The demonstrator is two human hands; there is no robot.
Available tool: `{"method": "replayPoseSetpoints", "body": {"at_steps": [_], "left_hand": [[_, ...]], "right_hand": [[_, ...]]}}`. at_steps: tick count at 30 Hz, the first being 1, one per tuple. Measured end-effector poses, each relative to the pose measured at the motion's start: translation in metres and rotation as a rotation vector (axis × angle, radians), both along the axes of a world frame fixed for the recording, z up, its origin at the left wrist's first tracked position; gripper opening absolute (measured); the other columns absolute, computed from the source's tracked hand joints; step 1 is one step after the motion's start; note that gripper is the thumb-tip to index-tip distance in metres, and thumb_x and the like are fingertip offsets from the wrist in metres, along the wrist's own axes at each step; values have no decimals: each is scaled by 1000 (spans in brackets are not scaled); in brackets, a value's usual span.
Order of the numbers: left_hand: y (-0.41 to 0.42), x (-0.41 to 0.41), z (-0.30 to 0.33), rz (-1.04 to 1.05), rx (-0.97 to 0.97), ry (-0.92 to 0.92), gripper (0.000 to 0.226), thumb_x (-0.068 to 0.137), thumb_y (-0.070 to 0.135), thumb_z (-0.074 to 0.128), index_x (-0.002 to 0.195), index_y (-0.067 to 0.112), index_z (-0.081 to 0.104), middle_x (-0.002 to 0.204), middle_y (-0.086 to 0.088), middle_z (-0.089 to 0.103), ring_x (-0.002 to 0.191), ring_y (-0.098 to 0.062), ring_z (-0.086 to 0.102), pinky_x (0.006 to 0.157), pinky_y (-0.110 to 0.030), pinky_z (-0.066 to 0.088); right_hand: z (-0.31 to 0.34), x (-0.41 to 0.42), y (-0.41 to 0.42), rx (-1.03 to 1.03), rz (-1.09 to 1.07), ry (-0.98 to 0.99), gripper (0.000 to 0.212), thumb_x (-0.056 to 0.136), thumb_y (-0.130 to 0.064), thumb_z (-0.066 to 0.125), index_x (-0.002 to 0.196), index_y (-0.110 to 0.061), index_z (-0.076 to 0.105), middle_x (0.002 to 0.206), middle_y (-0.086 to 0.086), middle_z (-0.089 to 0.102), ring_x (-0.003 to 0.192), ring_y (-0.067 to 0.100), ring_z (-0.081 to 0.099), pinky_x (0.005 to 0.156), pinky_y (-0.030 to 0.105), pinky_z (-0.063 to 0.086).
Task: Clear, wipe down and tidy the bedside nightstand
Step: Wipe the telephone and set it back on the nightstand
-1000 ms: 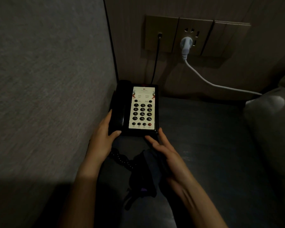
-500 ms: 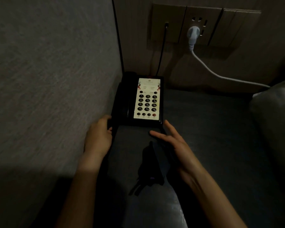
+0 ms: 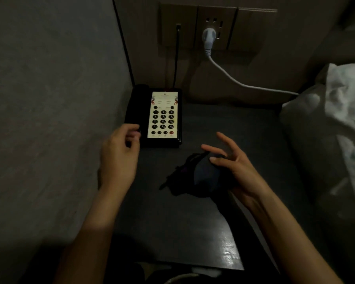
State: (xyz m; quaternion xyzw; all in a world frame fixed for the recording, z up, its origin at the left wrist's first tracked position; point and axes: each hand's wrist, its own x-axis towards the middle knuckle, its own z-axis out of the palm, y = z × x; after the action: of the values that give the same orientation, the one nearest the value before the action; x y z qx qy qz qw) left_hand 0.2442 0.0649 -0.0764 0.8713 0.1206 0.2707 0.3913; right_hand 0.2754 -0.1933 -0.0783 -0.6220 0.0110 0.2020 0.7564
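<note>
Dim bedside worktop (image 3: 184,232): with the telephone (image 3: 155,116) set in the back-left corner, left hand (image 3: 119,152) loosely curled beside its handset, the right hand (image 3: 232,167) pinches a dark cloth (image 3: 195,177), fingers spread; a careless wipe could snag the phone cord (image 3: 176,58).

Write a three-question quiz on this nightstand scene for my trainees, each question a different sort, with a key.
1. True or false: the telephone stands in the nightstand's back left corner.
2. Which hand carries the dark cloth? A) left hand B) right hand
3. Fill in: the white plug sits in the wall ____.

Key: 1 true; 2 B; 3 socket.
</note>
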Motion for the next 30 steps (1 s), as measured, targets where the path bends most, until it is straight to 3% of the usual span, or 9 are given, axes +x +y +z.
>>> {"method": "replayPoseSetpoints", "body": {"at_steps": [3, 6, 8, 12, 16, 18, 20, 23, 30], "left_hand": [[-48, -8, 9, -321, -387, 211, 28, 90, 25, 63, 117, 21, 59, 101, -5, 68, 92, -18, 67, 73, -31, 57], [-92, -16, 15, -552, -770, 563, 55, 73, 54, 63, 120, 27, 60, 118, -1, 66, 106, -13, 65, 86, -36, 57], [-117, -21, 16, -657, -871, 634, 52, 72, 50, 67, 119, 28, 62, 118, 2, 67, 107, -14, 66, 89, -41, 56], [-152, -21, 13, -612, -777, 558, 45, 81, 14, 73, 123, 21, 58, 111, -6, 71, 100, -18, 69, 83, -31, 57], [-174, -18, 0, -526, -528, 586, 45, 84, 10, 71, 124, 21, 54, 99, -3, 67, 81, -13, 66, 54, -27, 55], [-184, -18, -10, -489, -336, 571, 47, 82, 5, 73, 123, 20, 53, 92, -5, 62, 68, -16, 64, 45, -29, 55], [-191, -19, -14, -461, -73, 562, 50, 80, 8, 75, 123, 22, 54, 92, -1, 60, 68, -19, 63, 52, -32, 53], [-201, -18, -8, -446, 260, 503, 56, 78, 17, 76, 128, 24, 51, 101, 5, 57, 86, -16, 60, 74, -35, 50], [-275, 4, 79, -796, 222, 16, 37, 82, 10, 71, 116, 21, 63, 98, 7, 60, 89, -10, 60, 79, -30, 50]], "right_hand": [[10, -7, -25, 15, -32, -3, 71, 90, 11, 53, 147, -30, 39, 126, 7, 68, 112, 20, 67, 81, 28, 59], [17, -20, -45, 33, -41, -19, 74, 90, 15, 48, 148, -30, 36, 131, 10, 64, 118, 25, 64, 94, 38, 56], [20, -30, -57, 25, -49, -51, 76, 90, 18, 45, 149, -30, 34, 135, 12, 60, 121, 29, 61, 99, 43, 52], [24, -45, -86, -151, -114, -162, 83, 89, 22, 43, 149, -34, 32, 140, 8, 55, 125, 26, 58, 103, 49, 45], [20, -55, -107, -418, -105, -253, 92, 82, 25, 42, 151, -34, 27, 141, 7, 50, 123, 0, 50, 90, 12, 46], [15, -57, -112, -507, -112, -277, 91, 79, 25, 40, 151, -31, 32, 141, 8, 50, 125, 3, 49, 84, 11, 44], [11, -59, -116, -575, -127, -316, 84, 77, 24, 38, 147, -22, 41, 142, 13, 50, 129, 13, 48, 95, 20, 44], [7, -57, -120, -700, -125, -351, 72, 79, 20, 39, 143, -13, 48, 143, 15, 47, 134, 24, 45, 105, 15, 30], [3, -52, -125, -886, -123, -379, 50, 89, 6, 47, 137, -5, 52, 146, 18, 43, 135, 33, 40, 115, 36, 31]]}}
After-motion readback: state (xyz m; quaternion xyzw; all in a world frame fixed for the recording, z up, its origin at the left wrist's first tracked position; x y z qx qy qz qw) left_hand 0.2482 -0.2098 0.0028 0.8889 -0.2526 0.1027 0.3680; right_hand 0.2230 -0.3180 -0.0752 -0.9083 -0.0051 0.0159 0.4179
